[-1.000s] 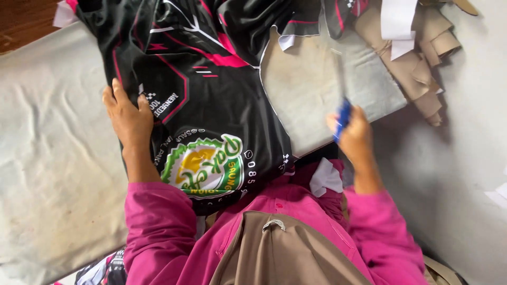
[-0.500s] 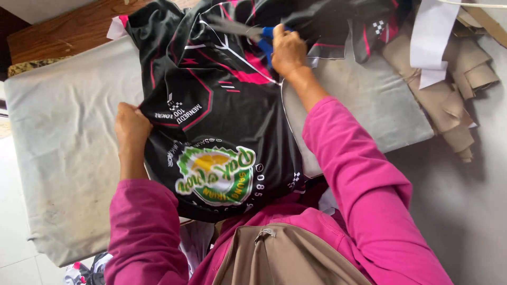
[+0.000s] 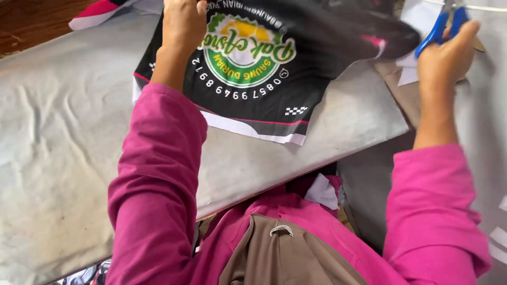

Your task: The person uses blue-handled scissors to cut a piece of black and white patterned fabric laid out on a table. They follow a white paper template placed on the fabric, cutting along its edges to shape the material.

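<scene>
A black printed jersey panel (image 3: pixel 274 100) with a round green and yellow emblem and a white and pink lower edge lies on a grey padded work table (image 3: pixel 63 137). My left hand (image 3: pixel 182 24) presses on the fabric near the top of the view, beside the emblem. My right hand (image 3: pixel 446 53) is raised at the upper right, off the fabric, gripping blue-handled scissors (image 3: pixel 441 29). The scissor blades run out of the frame. Both arms wear pink sleeves.
Brown paper pieces and a white strip (image 3: pixel 409 66) lie under my right hand. A pink and white cloth piece (image 3: pixel 97 13) sits at the table's far left edge. A dark wooden surface (image 3: pixel 26 24) shows beyond it. The table's near edge runs diagonally by my body.
The fabric has been pulled toward me and the emblem now sits higher in view. My right hand with the scissors has moved off the fabric to the right. My left hand has shifted up.
</scene>
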